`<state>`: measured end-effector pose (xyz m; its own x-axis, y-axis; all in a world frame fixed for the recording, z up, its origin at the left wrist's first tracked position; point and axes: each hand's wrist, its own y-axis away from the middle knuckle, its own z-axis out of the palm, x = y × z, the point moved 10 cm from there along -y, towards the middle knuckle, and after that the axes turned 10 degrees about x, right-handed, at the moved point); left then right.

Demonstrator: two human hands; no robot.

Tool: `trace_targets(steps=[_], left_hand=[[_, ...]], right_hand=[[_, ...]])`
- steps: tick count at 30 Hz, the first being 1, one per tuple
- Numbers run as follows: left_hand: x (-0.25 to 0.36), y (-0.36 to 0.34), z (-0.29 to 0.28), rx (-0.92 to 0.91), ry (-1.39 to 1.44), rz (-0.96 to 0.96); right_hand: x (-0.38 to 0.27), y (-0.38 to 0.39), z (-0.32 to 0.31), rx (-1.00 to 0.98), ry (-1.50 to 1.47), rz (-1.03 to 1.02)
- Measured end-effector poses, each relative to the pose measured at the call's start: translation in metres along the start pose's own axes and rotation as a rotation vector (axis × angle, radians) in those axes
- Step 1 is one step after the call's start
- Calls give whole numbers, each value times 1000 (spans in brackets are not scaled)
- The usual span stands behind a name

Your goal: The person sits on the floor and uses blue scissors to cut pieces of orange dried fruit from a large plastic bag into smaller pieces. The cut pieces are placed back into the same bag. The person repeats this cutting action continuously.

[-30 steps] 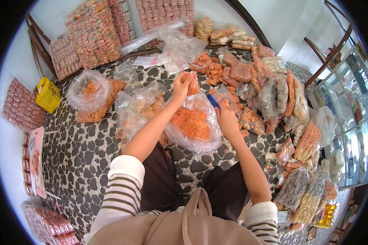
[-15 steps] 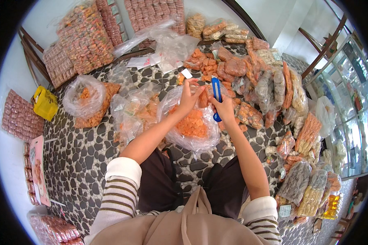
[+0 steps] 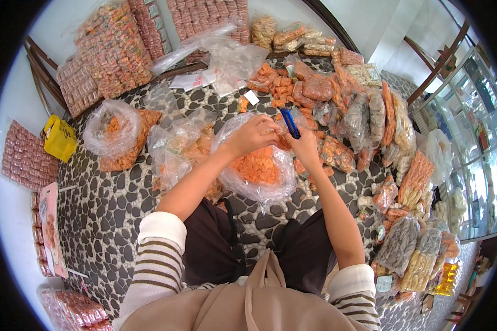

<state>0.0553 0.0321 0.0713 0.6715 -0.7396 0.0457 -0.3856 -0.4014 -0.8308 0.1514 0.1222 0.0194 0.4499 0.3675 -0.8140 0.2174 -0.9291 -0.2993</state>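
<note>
My right hand [image 3: 303, 148] grips a blue box cutter [image 3: 289, 122], which points up and slightly left from the fist. Close beside it, my left hand [image 3: 254, 135] has its fingers curled over a small orange packet [image 3: 283, 143] between the two hands; the hands hide much of it. Below them, an open clear plastic bag [image 3: 284, 185] on the floor holds a heap of loose orange chips [image 3: 257, 167]. To its left lies another clear bag [image 3: 171, 146] with orange pieces in it. Whether the cutter's blade touches the packet cannot be seen.
Sealed snack packs [image 3: 317, 88] pile up at the far right, and more line the right side. Large bundles [image 3: 113, 47] lean on the far wall. A yellow bag [image 3: 61, 138] and an open bag [image 3: 102, 144] sit left. A glass cabinet [image 3: 464, 138] stands right.
My left hand has turned over, its raised fingers now bent toward the right hand. The cutter has swung from nearly upright, side-on, to a leftward tilt. The packet sits slightly lower, more covered.
</note>
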Motion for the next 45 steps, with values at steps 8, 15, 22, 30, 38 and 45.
trace_targets(steps=[8,15,22,30,38,45], left_hand=[[1,15,18,-130,141,-140],[-5,27,23,-154,215,-270],[-87,107,50,169,594,-1219],[-91,175,68,126,822,-1886],[-108,189,35,92,806,-1840],[-131,186,10,40,392,-1464]], right_hand=[[18,-7,-14,158,162,63],[40,-6,1,145,156,62],[52,8,49,-228,-469,413],[19,6,65,-241,-215,116],[53,-12,108,-164,-261,315],[85,2,140,-190,-662,578]])
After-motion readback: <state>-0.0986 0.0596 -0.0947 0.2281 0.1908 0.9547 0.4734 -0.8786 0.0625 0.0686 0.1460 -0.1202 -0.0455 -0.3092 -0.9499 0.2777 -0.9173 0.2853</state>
